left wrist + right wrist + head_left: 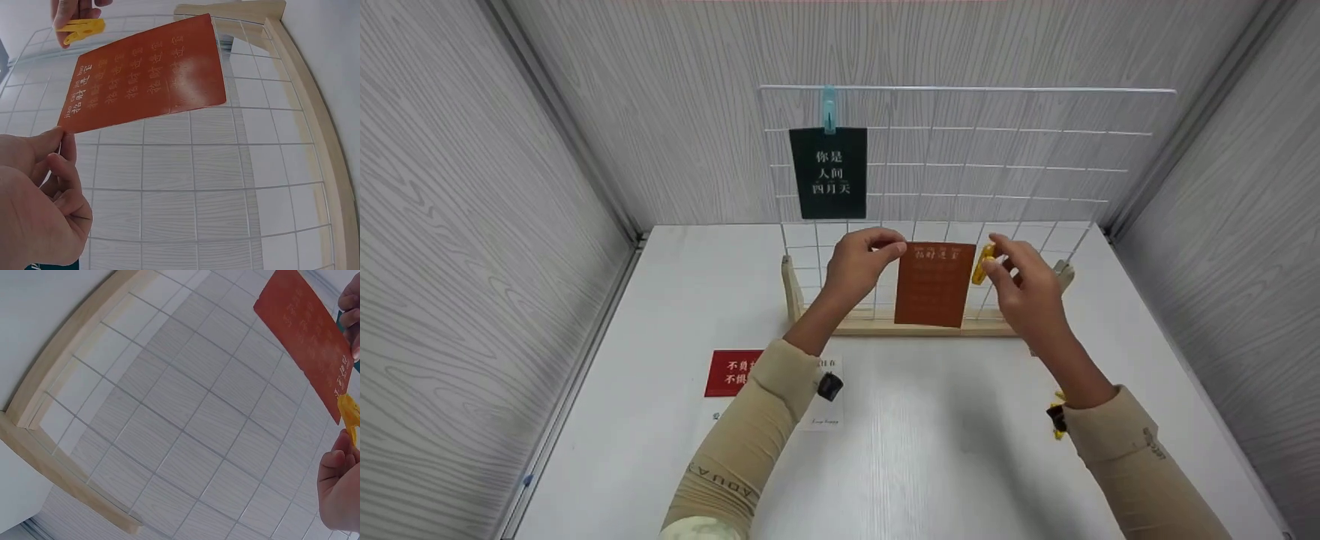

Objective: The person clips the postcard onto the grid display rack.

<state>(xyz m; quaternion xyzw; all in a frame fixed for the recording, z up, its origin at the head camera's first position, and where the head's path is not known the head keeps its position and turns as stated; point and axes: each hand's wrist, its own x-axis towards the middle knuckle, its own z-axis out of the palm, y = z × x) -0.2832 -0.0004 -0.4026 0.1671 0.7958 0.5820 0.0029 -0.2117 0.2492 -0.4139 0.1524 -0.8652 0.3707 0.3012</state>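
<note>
Orange-red card (934, 292) at a wire grid (1035, 90) on a white tabletop (900, 465); grey wood-grain walls (427, 187) around.
Arms reach forward; the left hand (861, 261) pinches the card's upper corner, fingers closed, the card hanging to their right; the right hand (1026, 285) pinches a yellow clip (981, 268), fingers parted only by it; above the left fingers, a blue clip (829, 112) holds a dark card (832, 204).
</note>
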